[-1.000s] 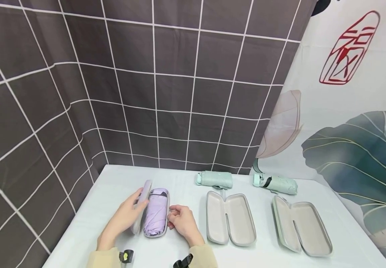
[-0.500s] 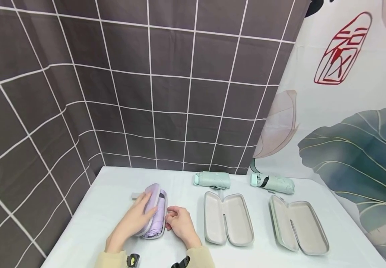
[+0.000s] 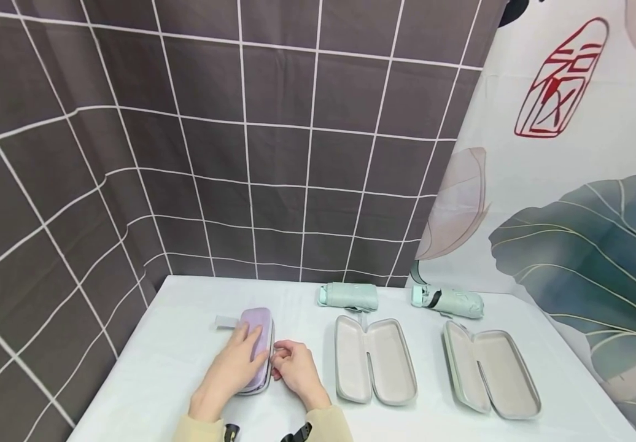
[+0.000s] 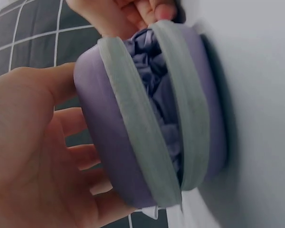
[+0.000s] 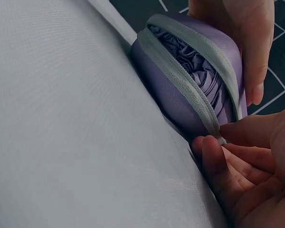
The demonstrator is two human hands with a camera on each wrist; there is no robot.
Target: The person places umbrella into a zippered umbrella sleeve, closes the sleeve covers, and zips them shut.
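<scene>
1. Your left hand [image 3: 235, 367] is lying flat on the lid of the purple umbrella case [image 3: 257, 334], fingers straight and together, pressing it down.
2. Your right hand [image 3: 296, 371] is pinching the zipper pull [image 5: 222, 139] at the case's right edge.
3. The case is sitting on the white table [image 3: 185, 331], left of two open grey cases [image 3: 374, 359], its seam gaping over the folded purple umbrella [image 4: 156, 90].
</scene>
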